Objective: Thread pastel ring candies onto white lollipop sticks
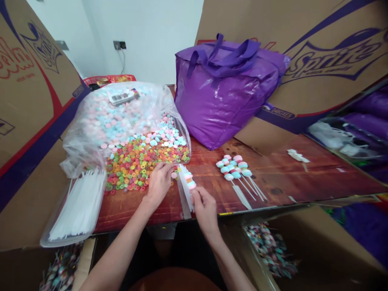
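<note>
My right hand point(203, 206) is closed on a white stick point(184, 182) that carries pink, white and blue sweets near its top. My left hand point(159, 181) reaches to the edge of a heap of small coloured candy rings point(133, 165), its fingertips pinched by a pink sweet beside the stick. Pastel round sweets point(165, 135) spill from an open clear plastic bag point(121, 113) onto the rings. Several finished candy sticks point(235, 169) lie on the wooden table point(273, 178) to the right.
A clear tray of white sticks point(80, 206) sits at the left front. A purple carry bag point(224, 89) stands at the back. Printed cardboard sheets point(318, 48) wall both sides. Boxes of wrapped sweets point(269, 246) lie below the table edge.
</note>
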Demonstrator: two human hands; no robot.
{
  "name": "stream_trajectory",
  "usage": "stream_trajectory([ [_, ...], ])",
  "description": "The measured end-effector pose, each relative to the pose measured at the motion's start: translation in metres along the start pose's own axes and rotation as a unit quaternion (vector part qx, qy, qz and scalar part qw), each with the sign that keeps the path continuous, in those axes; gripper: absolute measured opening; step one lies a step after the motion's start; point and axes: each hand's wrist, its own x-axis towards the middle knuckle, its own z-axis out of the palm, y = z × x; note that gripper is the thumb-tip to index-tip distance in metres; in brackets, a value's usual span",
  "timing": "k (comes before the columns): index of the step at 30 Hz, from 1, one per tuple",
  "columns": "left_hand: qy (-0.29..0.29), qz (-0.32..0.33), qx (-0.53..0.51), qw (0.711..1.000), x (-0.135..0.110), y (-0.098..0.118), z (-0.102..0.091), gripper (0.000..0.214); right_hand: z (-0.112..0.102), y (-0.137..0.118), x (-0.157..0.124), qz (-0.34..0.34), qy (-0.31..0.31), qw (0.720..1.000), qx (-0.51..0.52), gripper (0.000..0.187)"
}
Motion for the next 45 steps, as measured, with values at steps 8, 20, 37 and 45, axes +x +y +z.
stream_trajectory([
  [8, -0.046, -0.036, 0.320, 0.946, 0.094, -0.026, -0.028, 0.044, 0.007, 0.011, -0.012, -0.011, -0.006, 0.999, -0.033, 0.036],
  [20, -0.155, -0.029, 0.304, 0.940, 0.077, -0.007, -0.050, 0.029, 0.007, 0.014, -0.013, -0.014, 0.001, 1.000, -0.028, 0.033],
  [37, -0.089, 0.032, 0.124, 0.988, -0.001, -0.036, -0.036, 0.015, 0.006, 0.009, -0.015, -0.037, -0.012, 0.998, -0.043, 0.035],
  [45, -0.070, 0.061, 0.080, 0.992, -0.020, -0.037, -0.039, 0.018, 0.006, 0.010, -0.014, -0.037, -0.018, 0.998, -0.040, 0.036],
])
